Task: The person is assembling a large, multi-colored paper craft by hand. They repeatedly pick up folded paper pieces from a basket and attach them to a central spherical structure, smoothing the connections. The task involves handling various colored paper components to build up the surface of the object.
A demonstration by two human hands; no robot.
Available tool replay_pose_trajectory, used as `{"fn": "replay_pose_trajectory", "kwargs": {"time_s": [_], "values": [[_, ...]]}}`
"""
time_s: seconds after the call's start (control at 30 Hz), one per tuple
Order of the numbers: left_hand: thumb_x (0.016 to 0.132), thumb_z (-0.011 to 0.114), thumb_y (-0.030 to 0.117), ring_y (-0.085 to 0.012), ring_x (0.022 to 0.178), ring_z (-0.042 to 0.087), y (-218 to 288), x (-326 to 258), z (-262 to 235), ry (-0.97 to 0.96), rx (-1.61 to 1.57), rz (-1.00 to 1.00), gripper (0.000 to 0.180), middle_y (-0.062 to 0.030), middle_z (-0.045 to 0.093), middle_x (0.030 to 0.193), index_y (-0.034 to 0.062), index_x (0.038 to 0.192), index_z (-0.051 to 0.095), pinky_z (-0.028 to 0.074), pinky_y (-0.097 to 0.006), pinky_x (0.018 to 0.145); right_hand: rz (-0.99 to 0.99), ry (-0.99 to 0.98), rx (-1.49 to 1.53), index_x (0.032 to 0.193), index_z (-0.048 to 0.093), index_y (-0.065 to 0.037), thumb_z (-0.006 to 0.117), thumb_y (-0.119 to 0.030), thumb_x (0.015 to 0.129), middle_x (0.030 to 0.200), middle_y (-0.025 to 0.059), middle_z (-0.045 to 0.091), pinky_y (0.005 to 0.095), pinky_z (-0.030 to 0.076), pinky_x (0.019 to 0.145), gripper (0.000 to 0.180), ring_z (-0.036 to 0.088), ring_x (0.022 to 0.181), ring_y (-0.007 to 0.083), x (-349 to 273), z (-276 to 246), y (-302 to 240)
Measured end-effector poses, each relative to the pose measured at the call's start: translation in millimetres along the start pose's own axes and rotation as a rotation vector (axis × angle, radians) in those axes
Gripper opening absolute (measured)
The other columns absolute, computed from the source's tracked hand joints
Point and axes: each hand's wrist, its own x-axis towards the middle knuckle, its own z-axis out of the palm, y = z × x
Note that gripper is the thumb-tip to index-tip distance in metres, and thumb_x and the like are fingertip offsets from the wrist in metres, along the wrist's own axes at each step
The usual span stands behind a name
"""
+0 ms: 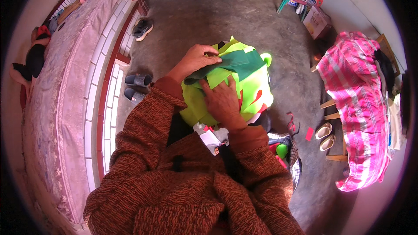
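Observation:
A heap of lime-green cloth pieces (257, 76) lies bunched in front of me, with small red bits showing on its right side. On top is a dark green strip of cloth (235, 62). My left hand (196, 62) is closed at the strip's left end, pinching its upper edge between thumb and fingers. Below it, my right hand (223, 102) rests on the lime-green cloth with its fingers spread and pointing away from me. What supports the heap is hidden beneath it.
A bed (74, 82) on a tiled base runs along the left, with dark sandals (138, 80) and a sneaker (143, 29) beside it. At right stand a pink plaid cloth (355, 104) over furniture and pale shoes (324, 130). A bag of scraps (285, 148) lies by my right forearm.

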Motion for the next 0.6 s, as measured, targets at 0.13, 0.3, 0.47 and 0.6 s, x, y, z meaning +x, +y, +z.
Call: {"fn": "replay_pose_trajectory", "kwargs": {"time_s": [0.13,0.3,0.47,0.6], "values": [[0.077,0.076,0.017,-0.0118,0.071,0.060,-3.7,8.1,-0.5,-0.012,0.164,-0.003,0.025,-0.0074,0.067,0.077,-0.0027,0.090,0.068,0.049,-0.029,0.066,0.008,-0.026,0.006,0.125,0.057,-0.010,0.058,-0.017,0.080,0.113,0.0110,0.060,0.0561,0.029,0.103,0.046,0.052,0.108,0.0272,-0.2,-1.5,0.7],[0.076,0.077,0.016,-0.0116,0.071,0.060,-7.6,6.0,-2.0,0.044,0.088,0.042,0.024,-0.0085,0.067,0.077,-0.0009,0.091,0.068,0.048,-0.029,0.066,-0.004,0.021,0.026,0.126,0.056,-0.009,0.058,-0.016,0.080,0.114,0.0118,0.059,0.0556,0.030,0.103,0.047,0.052,0.108,0.0280,1.5,-3.3,-0.6],[0.075,0.078,0.016,-0.0136,0.072,0.062,-11.3,4.7,-2.5,0.100,0.102,0.127,0.022,-0.0075,0.065,0.077,0.0061,0.092,0.069,0.048,-0.030,0.066,-0.010,0.049,0.032,0.127,0.055,-0.009,0.057,-0.015,0.081,0.114,0.0119,0.059,0.0549,0.030,0.102,0.047,0.052,0.108,0.0283,1.0,-2.4,-1.1],[0.074,0.078,0.018,-0.0200,0.074,0.063,-10.2,8.5,7.0,0.105,0.246,0.250,0.020,-0.0070,0.063,0.082,0.0114,0.092,0.070,0.049,-0.032,0.066,-0.004,0.034,0.035,0.126,0.057,-0.009,0.056,-0.015,0.081,0.110,0.0111,0.060,0.0543,0.031,0.102,0.045,0.053,0.107,0.0277,1.3,-2.9,-0.1]]}}
